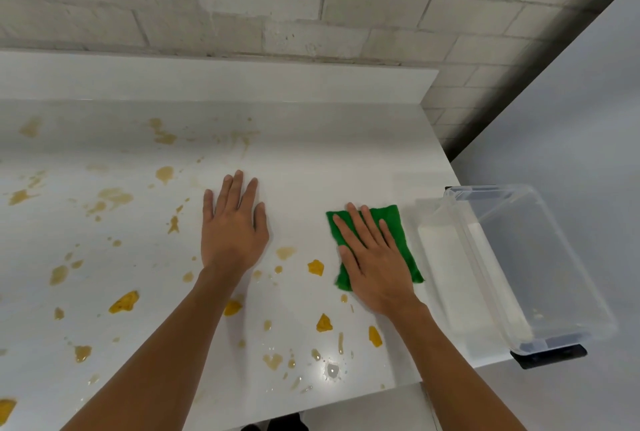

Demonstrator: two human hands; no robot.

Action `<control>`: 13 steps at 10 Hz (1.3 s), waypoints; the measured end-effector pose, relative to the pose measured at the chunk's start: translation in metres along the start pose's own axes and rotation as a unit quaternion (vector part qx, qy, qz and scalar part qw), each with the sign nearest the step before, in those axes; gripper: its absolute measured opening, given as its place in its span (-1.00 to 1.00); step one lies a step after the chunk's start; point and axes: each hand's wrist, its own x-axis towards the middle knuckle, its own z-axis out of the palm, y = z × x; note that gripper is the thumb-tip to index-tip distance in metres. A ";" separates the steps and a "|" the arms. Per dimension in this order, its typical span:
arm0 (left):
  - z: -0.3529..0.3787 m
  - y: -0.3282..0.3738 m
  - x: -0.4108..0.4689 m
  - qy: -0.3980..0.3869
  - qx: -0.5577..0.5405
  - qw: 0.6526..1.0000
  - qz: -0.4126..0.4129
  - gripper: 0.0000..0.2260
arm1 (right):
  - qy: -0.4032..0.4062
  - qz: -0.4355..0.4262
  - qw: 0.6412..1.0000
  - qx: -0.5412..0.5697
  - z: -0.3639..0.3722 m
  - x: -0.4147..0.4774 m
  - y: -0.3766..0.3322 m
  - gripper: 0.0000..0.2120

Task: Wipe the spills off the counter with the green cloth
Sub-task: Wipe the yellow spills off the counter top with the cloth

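Observation:
The green cloth (401,233) lies flat on the white counter (311,160), right of centre. My right hand (372,257) presses down on it, palm flat and fingers spread, covering most of its middle. My left hand (233,222) rests flat on the bare counter to the cloth's left and holds nothing. Yellow-brown spills (124,302) are scattered over the counter's left and near parts. One yellow blob (316,267) sits just left of the cloth. More spills (324,323) lie below my right hand, near the front edge.
A clear plastic bin (519,267) stands at the counter's right end, partly overhanging the edge. A low white backsplash (242,80) and a brick wall run along the back. The counter's front edge (311,406) is close to me.

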 end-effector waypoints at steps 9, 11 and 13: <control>0.000 0.000 -0.002 0.014 -0.004 1.000 0.002 -0.44 | -0.008 -0.016 1.000 -0.015 0.005 0.018 -0.033 -0.44; 0.000 -0.003 -0.001 0.019 -0.016 1.000 0.011 -0.45 | 0.004 0.058 0.998 -0.007 -0.002 0.016 -0.007 -0.45; 0.000 -0.016 -0.002 0.030 -0.036 0.998 0.036 -0.47 | -0.008 0.074 0.997 -0.010 0.007 0.077 -0.045 -0.41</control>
